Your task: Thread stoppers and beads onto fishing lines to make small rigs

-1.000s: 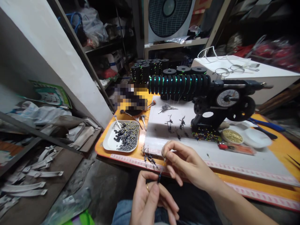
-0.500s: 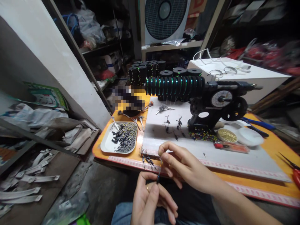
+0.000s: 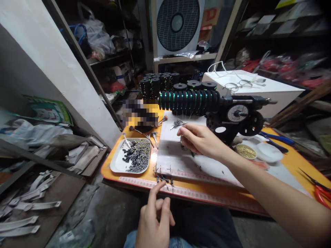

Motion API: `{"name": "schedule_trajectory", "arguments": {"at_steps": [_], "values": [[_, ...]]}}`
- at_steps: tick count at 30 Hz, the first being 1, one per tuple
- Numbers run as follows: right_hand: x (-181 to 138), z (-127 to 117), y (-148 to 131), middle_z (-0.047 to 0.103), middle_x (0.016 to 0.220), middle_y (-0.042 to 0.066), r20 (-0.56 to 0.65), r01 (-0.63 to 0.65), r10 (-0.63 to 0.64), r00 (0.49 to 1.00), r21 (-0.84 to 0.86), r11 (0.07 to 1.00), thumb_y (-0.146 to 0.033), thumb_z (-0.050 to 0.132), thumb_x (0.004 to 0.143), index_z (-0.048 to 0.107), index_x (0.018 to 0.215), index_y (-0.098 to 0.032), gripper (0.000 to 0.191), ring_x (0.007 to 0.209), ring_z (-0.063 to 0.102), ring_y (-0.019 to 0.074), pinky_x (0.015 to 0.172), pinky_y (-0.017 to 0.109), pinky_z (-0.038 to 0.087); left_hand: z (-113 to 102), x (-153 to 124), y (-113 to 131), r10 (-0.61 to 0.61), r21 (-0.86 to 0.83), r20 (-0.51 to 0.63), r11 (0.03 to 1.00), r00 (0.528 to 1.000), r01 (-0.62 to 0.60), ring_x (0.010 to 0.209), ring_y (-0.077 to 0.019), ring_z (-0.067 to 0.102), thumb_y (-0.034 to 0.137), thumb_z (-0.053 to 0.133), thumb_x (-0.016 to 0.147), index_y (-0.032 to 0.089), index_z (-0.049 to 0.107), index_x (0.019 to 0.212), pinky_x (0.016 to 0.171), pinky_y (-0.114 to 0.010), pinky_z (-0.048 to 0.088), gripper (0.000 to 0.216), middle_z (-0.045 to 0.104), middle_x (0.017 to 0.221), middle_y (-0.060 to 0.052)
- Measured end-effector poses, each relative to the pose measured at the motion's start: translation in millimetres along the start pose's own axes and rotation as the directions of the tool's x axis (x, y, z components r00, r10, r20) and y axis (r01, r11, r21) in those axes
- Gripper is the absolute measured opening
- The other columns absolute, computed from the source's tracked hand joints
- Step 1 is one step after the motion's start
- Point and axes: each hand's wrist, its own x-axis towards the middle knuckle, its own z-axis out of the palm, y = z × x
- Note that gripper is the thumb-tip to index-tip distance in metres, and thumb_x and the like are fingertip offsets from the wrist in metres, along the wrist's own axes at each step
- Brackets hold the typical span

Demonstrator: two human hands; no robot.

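Right hand (image 3: 200,140): fingers curled narrow over small dark rigs on white board (image 3: 176,155)
Left hand (image 3: 152,220): loose, empty, forefinger by finished pile (image 3: 162,176)
Tip: pinch one rig only

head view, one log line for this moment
right hand: over white mat, open | left hand: open, at small rigs | tray: untouched

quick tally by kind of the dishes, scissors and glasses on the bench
white tray of small dark parts: 1
round dishes: 2, one of gold bits, one white
red scissors: 1
glasses on the white box: 1
total: 5
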Motion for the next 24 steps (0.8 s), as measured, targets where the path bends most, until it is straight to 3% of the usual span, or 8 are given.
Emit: {"name": "schedule_trajectory", "arguments": {"at_steps": [2,4,8,10,13,16,20,24], "values": [[-6,-3,0,0.054,0.056,-0.003,0.019,0.012,-0.014,1.0,0.078,0.997,-0.048,0.052,0.093,0.058,0.08,-0.016,0.035,0.037,0.04,0.0037,0.032,0.014,0.026,0,6,14,0.071,0.023,-0.016,0.997,0.997,-0.071,0.052,-0.0134,0.056,0.029,0.063,0.088,0.021,0.066,0.112,0.055,-0.022,0.044,0.025,0.062,0.057,0.001],[-11,-8,-1,0.054,0.055,-0.003,0.051,0.016,-0.025,0.998,0.163,0.987,-0.053,0.052,0.092,0.058,0.079,-0.016,0.04,0.038,0.041,0.0043,0.033,0.015,0.027,6,18,30,0.186,0.051,0.004,0.981,0.983,-0.186,0.079,-0.0192,0.064,0.025,0.064,0.087,0.023,0.068,0.112,0.07,-0.025,0.049,0.025,0.072,0.091,-0.007],[-19,-13,-6,0.057,0.053,0.0,0.132,-0.02,-0.025,0.991,0.329,0.944,-0.057,0.055,0.089,0.06,0.077,-0.016,0.043,0.037,0.042,0.0053,0.033,0.016,0.027,30,51,55,0.35,0.084,0.104,0.929,0.931,-0.359,0.112,-0.0252,0.055,0.023,0.053,0.094,0.024,0.055,0.133,0.087,-0.032,0.044,0.039,0.056,0.136,-0.011],[-22,-13,-9,0.057,0.052,-0.001,0.159,-0.049,-0.018,0.987,0.406,0.913,-0.057,0.058,0.087,0.06,0.076,-0.016,0.042,0.035,0.04,0.005,0.032,0.016,0.027,42,66,61,0.352,0.071,0.146,0.928,0.925,-0.364,0.113,-0.0264,0.053,0.025,0.05,0.095,0.022,0.054,0.131,0.092,-0.035,0.04,0.037,0.055,0.135,-0.012],[-28,-12,-12,0.057,0.051,-0.001,0.187,-0.099,0.005,0.982,0.496,0.863,-0.056,0.064,0.082,0.059,0.073,-0.017,0.041,0.033,0.039,0.0041,0.032,0.015,0.025,53,74,62,0.3,0.042,0.228,0.947,0.926,-0.317,0.103,-0.0265,0.055,0.029,0.049,0.096,0.018,0.065,0.103,0.092,-0.037,0.037,0.021,0.063,0.108,-0.012],[-31,-9,-9,0.055,0.049,-0.002,0.204,-0.166,0.058,0.977,0.562,0.811,-0.052,0.065,0.082,0.051,0.067,-0.017,0.041,0.031,0.034,0.0022,0.03,0.014,0.021,55,65,59,0.246,0.011,0.294,0.965,0.923,-0.261,0.089,-0.0232,0.057,0.032,0.044,0.098,0.018,0.06,0.08,0.085,-0.035,0.04,0.028,0.063,0.088,-0.009],[-28,-4,1,0.047,0.042,-0.006,0.259,-0.266,0.131,0.957,0.604,0.751,-0.048,0.061,0.086,0.043,0.062,-0.018,0.042,0.028,0.024,0.0006,0.027,0.012,0.016,51,41,51,0.099,-0.292,0.412,0.956,0.906,0.029,0.083,-0.0206,0.065,0.031,0.032,0.102,0.019,0.048,0.073,0.083,-0.034,0.046,0.035,0.067,0.07,-0.005],[-25,-2,8,0.047,0.043,-0.006,0.289,-0.303,0.146,0.946,0.627,0.717,-0.046,0.06,0.087,0.043,0.063,-0.018,0.041,0.027,0.024,0.0003,0.027,0.01,0.017,44,24,36,-0.051,-0.562,0.586,0.693,0.809,0.451,0.062,-0.0197,0.073,0.033,0.031,0.102,0.017,0.048,0.078,0.069,-0.033,0.055,0.033,0.074,0.066,-0.007]]}}
